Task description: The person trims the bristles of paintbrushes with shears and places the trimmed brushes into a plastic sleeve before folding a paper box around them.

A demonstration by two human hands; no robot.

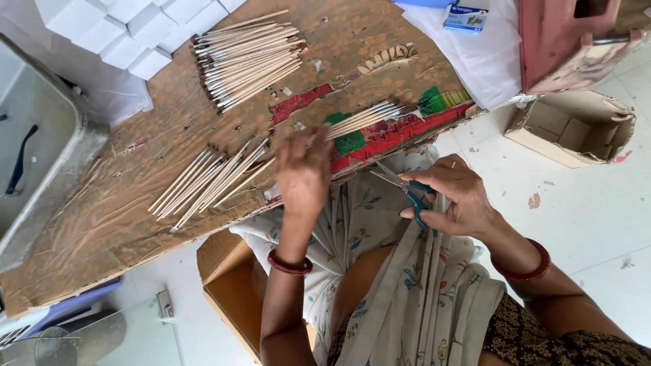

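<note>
Left hand [303, 171] spread flat over loose paintbrushes [210, 179] mid-frame; right hand [456, 196] gripping teal scissors [407, 191]; finished-looking bundle [247, 57] stacked upper left on bench [102, 224].

Your left hand [303, 173] reached forward, palm down, fingers loosely spread. Your right hand [456, 196] sat nearer your lap, fingers curled in a closed grip.
</note>
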